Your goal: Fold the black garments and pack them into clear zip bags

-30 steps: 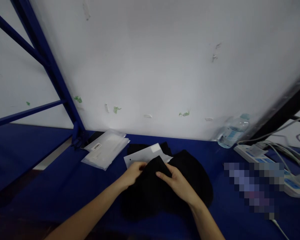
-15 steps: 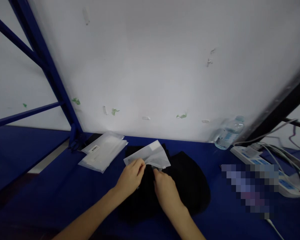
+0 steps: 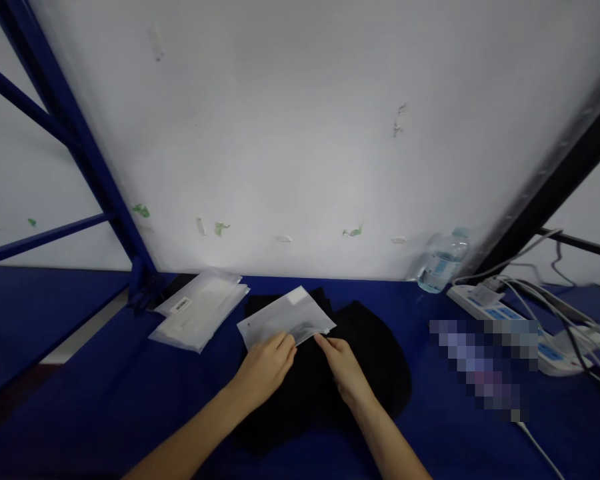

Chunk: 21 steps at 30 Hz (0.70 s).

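A frosted zip bag (image 3: 285,313) lies tilted over a heap of black cloth (image 3: 375,353), its zip edge towards me. Something dark shows through the lower part of the bag. My left hand (image 3: 267,367) is closed on the bag's near edge, left of the middle. At the right end of that edge, by the zip slider, my right hand (image 3: 343,363) pinches the bag between thumb and forefinger. The black cloth spreads under both hands; its exact shape is hard to make out.
Several more frosted bags (image 3: 200,313), one with a barcode label, are stacked to the left. A water bottle (image 3: 443,263) stands by the wall at right. Nearby are a power strip (image 3: 520,327) with cables and a blurred-out object (image 3: 480,373). A blue metal frame (image 3: 95,167) rises at left.
My right hand has moved from the bag's opening to its right corner at the zip slider. The bag's mouth, held apart before, now looks flatter. The view has shifted slightly.
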Available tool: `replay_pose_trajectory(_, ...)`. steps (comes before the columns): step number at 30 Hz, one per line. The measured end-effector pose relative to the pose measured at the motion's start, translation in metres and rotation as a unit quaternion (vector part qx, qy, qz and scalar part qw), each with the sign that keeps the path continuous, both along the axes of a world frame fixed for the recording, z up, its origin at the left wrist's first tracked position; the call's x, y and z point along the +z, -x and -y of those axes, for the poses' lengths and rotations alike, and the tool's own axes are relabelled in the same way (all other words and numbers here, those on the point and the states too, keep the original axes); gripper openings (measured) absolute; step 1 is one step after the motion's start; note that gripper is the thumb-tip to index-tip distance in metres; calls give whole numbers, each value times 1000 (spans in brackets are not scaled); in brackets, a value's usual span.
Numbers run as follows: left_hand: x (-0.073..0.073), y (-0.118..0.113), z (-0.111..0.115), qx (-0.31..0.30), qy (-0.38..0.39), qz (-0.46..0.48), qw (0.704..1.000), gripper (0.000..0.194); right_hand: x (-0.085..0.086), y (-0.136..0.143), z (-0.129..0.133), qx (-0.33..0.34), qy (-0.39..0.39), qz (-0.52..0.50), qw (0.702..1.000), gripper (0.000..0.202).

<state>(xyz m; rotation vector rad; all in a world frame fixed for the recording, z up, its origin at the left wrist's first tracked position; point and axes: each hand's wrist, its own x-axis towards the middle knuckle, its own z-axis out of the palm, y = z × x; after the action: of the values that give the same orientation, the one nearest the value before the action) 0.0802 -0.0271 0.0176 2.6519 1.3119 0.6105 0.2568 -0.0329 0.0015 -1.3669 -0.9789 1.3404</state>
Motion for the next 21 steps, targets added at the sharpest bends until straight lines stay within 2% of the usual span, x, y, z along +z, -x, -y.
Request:
replay_pose_trajectory(2,-1,0,-1,3,6,4,1000,25,3,0,0,-26,49,-45,997,34)
replay_pose_trajectory(4,-2,1,-2,10,10,17,1000,24,11,0,5,-23,78,-133,988,28)
replay_pose_trajectory(7,-5,3,-4,29,12,34,999,23,23,1,24,16,54,-244,968,27)
replay_pose_trajectory(9,-7,4,-5,38,15,49,998,22,24,4,41,17,34,-237,971,29)
replay_pose_trajectory(12,-7,4,-3,18,17,76,997,21,16,12,53,-2,32,-130,991,28)
replay_pose_trajectory(15,-2,4,-1,-6,14,97,995,21,5,21,42,-8,50,-74,996,30)
replay_pose_trajectory(18,6,6,1,-13,18,112,993,20,0,31,19,-21,57,-144,988,32)
replay_pose_trajectory(21,11,9,3,-25,17,113,993,20,0,42,0,-34,31,-202,978,26)
